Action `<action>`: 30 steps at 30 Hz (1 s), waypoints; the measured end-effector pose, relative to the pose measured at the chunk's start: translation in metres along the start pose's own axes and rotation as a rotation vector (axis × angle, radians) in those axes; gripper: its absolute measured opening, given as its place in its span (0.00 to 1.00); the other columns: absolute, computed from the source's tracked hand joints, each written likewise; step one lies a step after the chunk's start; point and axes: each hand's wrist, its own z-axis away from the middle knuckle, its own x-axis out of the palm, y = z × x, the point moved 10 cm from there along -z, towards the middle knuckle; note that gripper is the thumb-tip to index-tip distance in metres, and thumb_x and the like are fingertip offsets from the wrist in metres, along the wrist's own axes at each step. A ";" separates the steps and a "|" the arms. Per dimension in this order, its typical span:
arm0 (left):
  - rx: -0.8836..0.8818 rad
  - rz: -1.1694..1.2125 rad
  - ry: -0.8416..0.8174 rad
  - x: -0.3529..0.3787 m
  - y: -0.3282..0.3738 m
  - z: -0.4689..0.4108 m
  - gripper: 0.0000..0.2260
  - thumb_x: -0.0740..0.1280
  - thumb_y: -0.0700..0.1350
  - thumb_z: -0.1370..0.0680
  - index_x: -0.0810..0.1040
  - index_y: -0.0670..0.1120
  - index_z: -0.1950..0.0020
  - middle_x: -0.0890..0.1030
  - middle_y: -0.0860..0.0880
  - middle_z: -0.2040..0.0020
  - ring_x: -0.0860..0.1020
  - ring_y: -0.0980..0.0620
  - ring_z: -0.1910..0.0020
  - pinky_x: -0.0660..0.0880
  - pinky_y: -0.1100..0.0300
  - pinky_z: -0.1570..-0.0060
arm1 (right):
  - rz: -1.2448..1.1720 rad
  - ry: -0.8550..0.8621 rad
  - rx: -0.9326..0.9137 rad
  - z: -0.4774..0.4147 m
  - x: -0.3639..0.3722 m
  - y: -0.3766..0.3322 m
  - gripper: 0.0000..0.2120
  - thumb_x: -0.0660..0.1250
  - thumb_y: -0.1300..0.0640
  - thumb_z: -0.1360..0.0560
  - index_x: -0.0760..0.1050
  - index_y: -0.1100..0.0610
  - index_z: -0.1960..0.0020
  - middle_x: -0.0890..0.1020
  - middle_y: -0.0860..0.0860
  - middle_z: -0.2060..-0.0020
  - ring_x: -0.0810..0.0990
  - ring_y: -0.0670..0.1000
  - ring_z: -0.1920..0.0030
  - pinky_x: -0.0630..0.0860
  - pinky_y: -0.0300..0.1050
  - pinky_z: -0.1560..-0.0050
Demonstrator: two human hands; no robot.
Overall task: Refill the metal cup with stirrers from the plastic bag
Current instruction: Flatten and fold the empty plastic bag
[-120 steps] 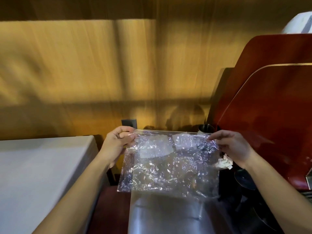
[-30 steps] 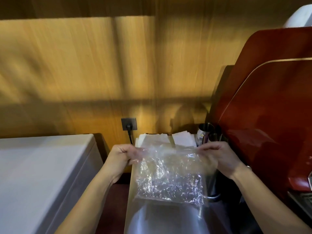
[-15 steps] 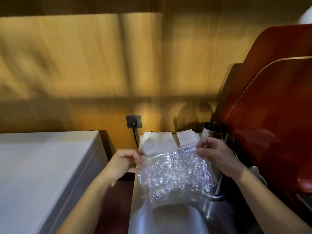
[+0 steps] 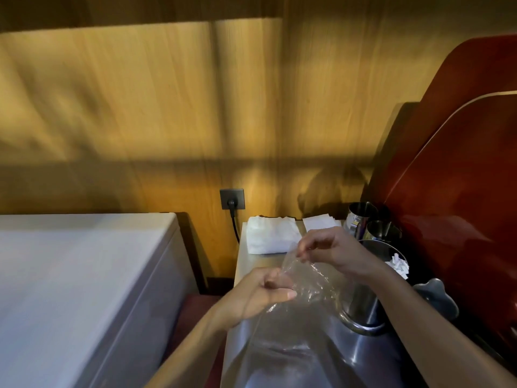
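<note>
A clear crumpled plastic bag [image 4: 310,298] hangs over the steel counter [image 4: 302,359]. My left hand [image 4: 260,295] pinches its near top edge. My right hand [image 4: 333,253] pinches the far top edge, a little higher and farther back. I see no stirrers inside the bag. Two small metal cups stand at the back right, one [image 4: 361,215] behind the other [image 4: 382,233]. A larger metal container [image 4: 372,301] sits in front of them, with white paper scraps [image 4: 397,264] in it.
White folded napkins [image 4: 270,236] and a second white stack [image 4: 320,221] lie at the counter's back. A wall socket with a plugged cable [image 4: 232,200] is on the wooden wall. A white chest [image 4: 75,275] stands left, a red machine [image 4: 461,191] right.
Both hands have lowered the bag toward the counter and moved closer together. The bag, first stretched flat and wide, now hangs bunched with its top edges pulled apart front to back.
</note>
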 end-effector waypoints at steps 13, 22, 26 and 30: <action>-0.048 0.427 0.337 -0.038 -0.039 0.023 0.10 0.72 0.46 0.33 0.74 0.42 0.66 0.72 0.40 0.63 0.71 0.44 0.62 0.70 0.48 0.56 | -0.252 0.200 0.410 0.029 0.023 0.072 0.51 0.78 0.49 0.40 0.49 0.43 0.28 0.58 0.55 0.27 0.60 0.58 0.29 0.63 0.47 0.38; -0.116 0.592 0.347 -0.033 -0.062 0.021 0.12 0.73 0.42 0.34 0.81 0.40 0.52 0.85 0.41 0.60 0.82 0.45 0.64 0.80 0.55 0.67 | -0.580 0.292 0.460 0.037 0.033 0.101 0.22 0.74 0.62 0.36 0.73 0.48 0.46 0.82 0.51 0.52 0.82 0.50 0.61 0.76 0.40 0.68; -0.230 0.489 0.512 -0.038 -0.082 0.020 0.05 0.73 0.37 0.31 0.77 0.38 0.61 0.80 0.42 0.66 0.78 0.49 0.71 0.75 0.59 0.74 | -0.436 0.434 0.518 0.042 0.020 0.114 0.18 0.69 0.69 0.32 0.72 0.58 0.44 0.79 0.57 0.57 0.77 0.53 0.64 0.74 0.47 0.64; -0.273 0.293 0.527 -0.040 -0.092 0.017 0.10 0.73 0.39 0.29 0.71 0.41 0.59 0.74 0.43 0.67 0.70 0.53 0.75 0.68 0.60 0.76 | -0.353 0.540 0.522 0.048 0.010 0.122 0.15 0.68 0.70 0.31 0.71 0.51 0.58 0.78 0.54 0.62 0.77 0.52 0.65 0.73 0.47 0.66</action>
